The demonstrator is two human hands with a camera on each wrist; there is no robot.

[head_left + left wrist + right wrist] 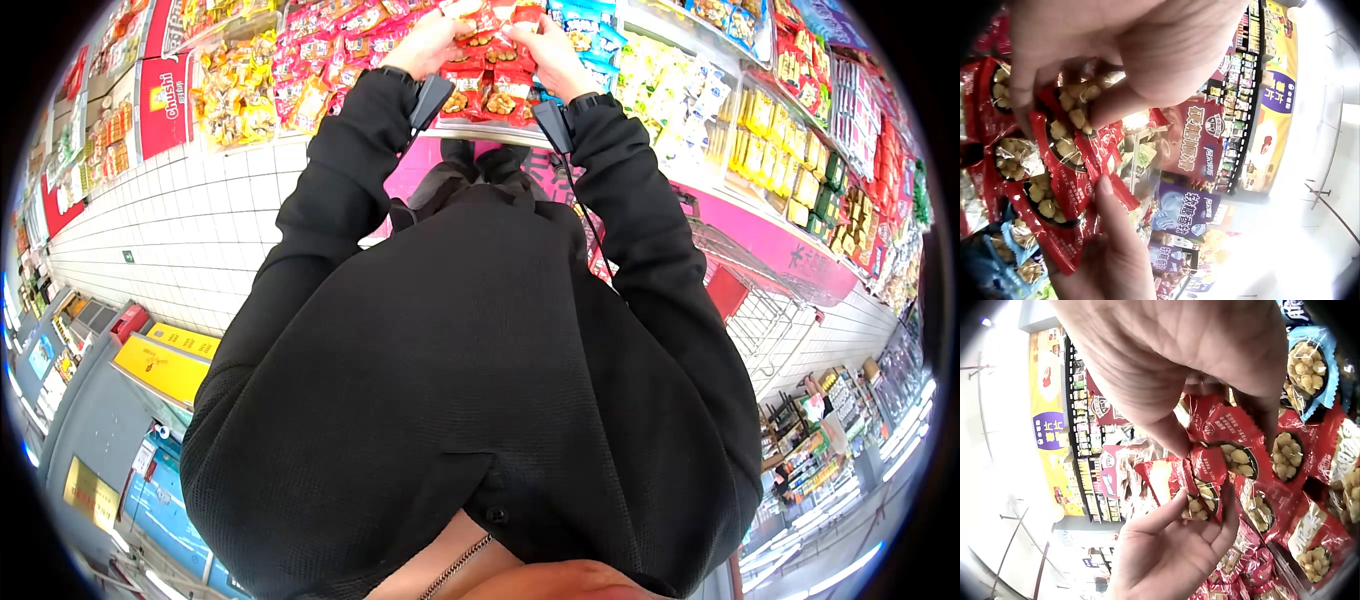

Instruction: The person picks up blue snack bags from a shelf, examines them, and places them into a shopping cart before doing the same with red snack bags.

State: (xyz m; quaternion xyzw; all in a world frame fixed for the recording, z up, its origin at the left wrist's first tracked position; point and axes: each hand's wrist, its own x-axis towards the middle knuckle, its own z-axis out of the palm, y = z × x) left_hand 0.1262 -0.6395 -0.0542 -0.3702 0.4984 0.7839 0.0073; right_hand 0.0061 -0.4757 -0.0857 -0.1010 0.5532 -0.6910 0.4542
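Note:
At the front of a snack bin, my left hand (432,45) and right hand (556,62) are close together over red snack packets (505,97). Each packet has a dark window picture or pane showing pale, nut-like pieces. My left hand (1169,553) pinches a small red packet (1210,469) between thumb and fingers, seen in the right wrist view. Against it lies another red packet (1230,428), gripped by my right hand (1179,356), whose fingertips are partly hidden behind it. The left wrist view shows the right thumb (1107,200) pressed on its packet's edge.
Blue snack packets (590,45) lie right of the red ones, pink packets (320,60) and yellow packets (240,85) to the left. The bin's front edge (480,132) runs before my body. A shopping cart (770,315) stands at the right on the tiled floor (180,215).

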